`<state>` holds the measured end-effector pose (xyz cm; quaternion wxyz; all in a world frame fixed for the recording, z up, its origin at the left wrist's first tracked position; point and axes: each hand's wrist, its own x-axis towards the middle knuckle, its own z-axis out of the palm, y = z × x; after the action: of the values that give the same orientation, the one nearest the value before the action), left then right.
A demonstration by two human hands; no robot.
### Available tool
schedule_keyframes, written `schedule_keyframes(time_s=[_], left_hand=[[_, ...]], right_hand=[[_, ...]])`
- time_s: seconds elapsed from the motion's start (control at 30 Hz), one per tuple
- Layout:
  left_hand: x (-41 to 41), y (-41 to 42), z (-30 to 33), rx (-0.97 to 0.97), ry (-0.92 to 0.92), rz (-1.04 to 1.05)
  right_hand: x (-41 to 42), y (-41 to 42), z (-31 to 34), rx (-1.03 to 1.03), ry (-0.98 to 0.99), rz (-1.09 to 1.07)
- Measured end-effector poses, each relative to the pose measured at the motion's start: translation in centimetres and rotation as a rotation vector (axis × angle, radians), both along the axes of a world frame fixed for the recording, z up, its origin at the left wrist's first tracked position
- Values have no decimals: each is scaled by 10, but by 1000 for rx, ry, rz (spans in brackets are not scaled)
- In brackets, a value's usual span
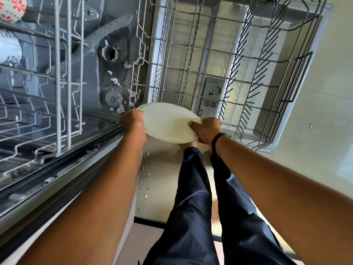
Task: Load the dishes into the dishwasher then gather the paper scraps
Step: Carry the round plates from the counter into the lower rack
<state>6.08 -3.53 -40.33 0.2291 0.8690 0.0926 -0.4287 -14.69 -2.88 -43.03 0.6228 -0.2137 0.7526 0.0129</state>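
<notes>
Both hands hold a pale speckled plate [169, 123] just below the middle of the view, above the near edge of the pulled-out lower rack [238, 77]. The left hand [133, 121] curls around the plate's rim at its 9 o'clock side; the right hand [207, 130] pinches the rim at 4 o'clock, thumb on the top face and fingers underneath, with a dark band on that wrist. The plate is tilted a little and touches no tine that can be seen.

The lower rack stretches from the plate toward 1 o'clock over the open door, its rows of dark tines [261, 69] standing along the 2 o'clock side — nothing sits in it. The detergent dispenser [213, 94] shows through the wires just beyond the plate at 1 o'clock.

At 10 o'clock lies the tub floor with the spray arm [107, 33] and filter [110, 53], and torn paper scraps [115, 81] are scattered beside them — one right next to the left hand. The upper rack [38, 88] fills the 9 o'clock side, with a red-flowered cup [11, 8] at its far corner. More small scraps [146, 196] dot the floor at 6 o'clock beside dark trouser legs [191, 207].
</notes>
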Motion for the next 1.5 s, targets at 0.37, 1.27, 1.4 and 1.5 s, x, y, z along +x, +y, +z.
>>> schedule_keyframes(time_s=[0.37, 1.27, 1.4, 1.5], left_hand=[[20, 6, -14, 12, -6, 40], [-39, 40, 124, -86, -56, -348], [-46, 42, 197, -152, 0, -372], [-47, 43, 247, -231, 15, -399]], right_hand=[[26, -12, 14, 88, -120, -153], [-27, -22, 160, -44, -163, -81], [-30, -31, 243, -114, -178, -55], [-21, -36, 304, -163, -195, -34]])
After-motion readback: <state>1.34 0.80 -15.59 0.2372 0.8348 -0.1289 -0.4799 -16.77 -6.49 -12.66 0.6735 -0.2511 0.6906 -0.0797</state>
